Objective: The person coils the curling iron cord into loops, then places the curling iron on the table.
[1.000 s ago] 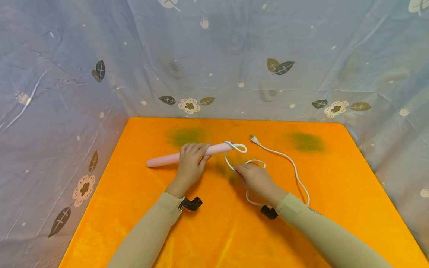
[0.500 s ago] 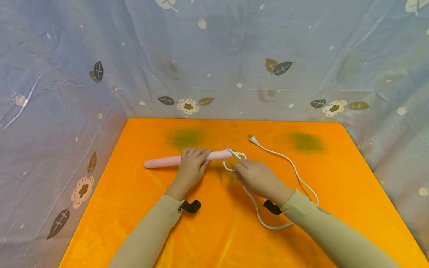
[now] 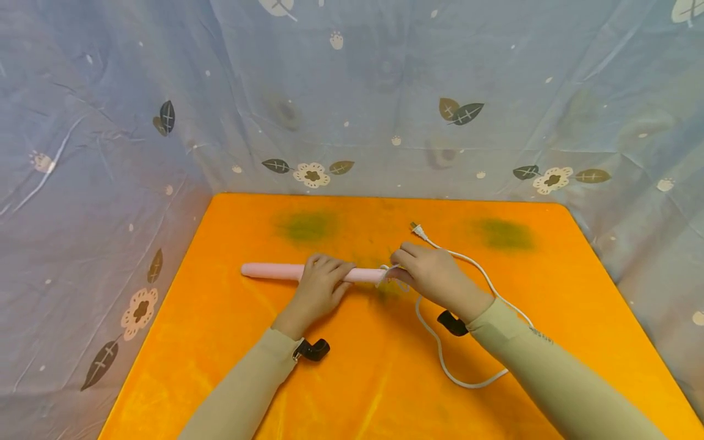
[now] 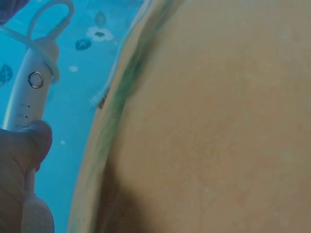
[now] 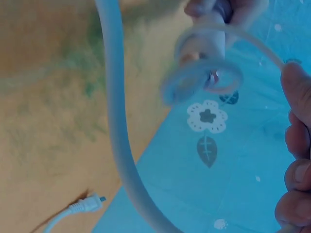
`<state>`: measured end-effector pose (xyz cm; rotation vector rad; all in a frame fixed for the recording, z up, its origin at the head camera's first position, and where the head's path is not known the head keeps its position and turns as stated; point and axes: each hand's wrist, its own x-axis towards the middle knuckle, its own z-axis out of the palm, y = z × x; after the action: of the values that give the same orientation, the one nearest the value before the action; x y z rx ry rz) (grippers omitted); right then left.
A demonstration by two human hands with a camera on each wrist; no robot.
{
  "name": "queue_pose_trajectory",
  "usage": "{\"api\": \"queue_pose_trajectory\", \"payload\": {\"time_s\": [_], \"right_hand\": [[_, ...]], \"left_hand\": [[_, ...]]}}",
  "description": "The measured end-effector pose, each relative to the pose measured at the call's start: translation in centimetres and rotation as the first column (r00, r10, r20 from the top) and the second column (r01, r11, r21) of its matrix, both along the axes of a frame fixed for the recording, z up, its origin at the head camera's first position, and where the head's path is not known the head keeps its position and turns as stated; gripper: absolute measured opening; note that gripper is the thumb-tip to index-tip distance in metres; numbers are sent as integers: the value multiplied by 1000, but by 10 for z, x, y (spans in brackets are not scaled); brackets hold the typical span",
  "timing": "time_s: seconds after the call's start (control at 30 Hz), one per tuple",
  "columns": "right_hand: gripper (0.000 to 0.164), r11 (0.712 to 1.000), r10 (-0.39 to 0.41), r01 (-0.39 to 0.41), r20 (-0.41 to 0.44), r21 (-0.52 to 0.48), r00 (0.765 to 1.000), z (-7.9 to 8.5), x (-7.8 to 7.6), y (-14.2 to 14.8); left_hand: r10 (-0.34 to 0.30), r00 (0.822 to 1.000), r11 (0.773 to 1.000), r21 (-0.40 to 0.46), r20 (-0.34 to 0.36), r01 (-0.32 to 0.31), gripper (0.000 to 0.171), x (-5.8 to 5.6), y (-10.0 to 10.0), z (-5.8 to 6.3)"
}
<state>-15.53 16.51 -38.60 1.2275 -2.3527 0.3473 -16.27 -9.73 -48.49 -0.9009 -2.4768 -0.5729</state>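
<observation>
A slim pink hair straightener [image 3: 272,271] is held roughly level, its rounded tip pointing left. My left hand [image 3: 319,287] grips it around the middle. In the left wrist view a round button [image 4: 36,80] and small dots show on the handle, and the thumb lies along its side. My right hand [image 3: 434,278] is at the handle's cord end and pinches the white power cord [image 3: 440,342]. A turn of this cord [image 5: 232,30] passes around the handle end in the right wrist view. The hand hides part of the cord in the head view.
The cord's plug [image 3: 418,230] lies toward the back of the orange-covered table [image 3: 352,391]. A slack length of cord curves below the right forearm. Patterned grey-blue curtains [image 3: 385,91] enclose the table at the back and sides.
My right hand has moved up and right with the cord, from below the handle to its end. The straightener's cord end has swung nearer to me, making it more level. The slack cord has shifted.
</observation>
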Motion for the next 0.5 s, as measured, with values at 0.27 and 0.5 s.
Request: {"api": "queue_pose_trajectory", "payload": {"time_s": [0.27, 0.5], "right_hand": [[13, 1000, -31, 31, 81, -3, 996, 5, -5, 0], [10, 995, -51, 56, 66, -87, 997, 0, -18, 1]], "left_hand": [[-17, 1000, 1000, 0, 8, 17, 37, 5, 0, 1], [-59, 998, 998, 1, -31, 59, 36, 10, 1, 1]]}}
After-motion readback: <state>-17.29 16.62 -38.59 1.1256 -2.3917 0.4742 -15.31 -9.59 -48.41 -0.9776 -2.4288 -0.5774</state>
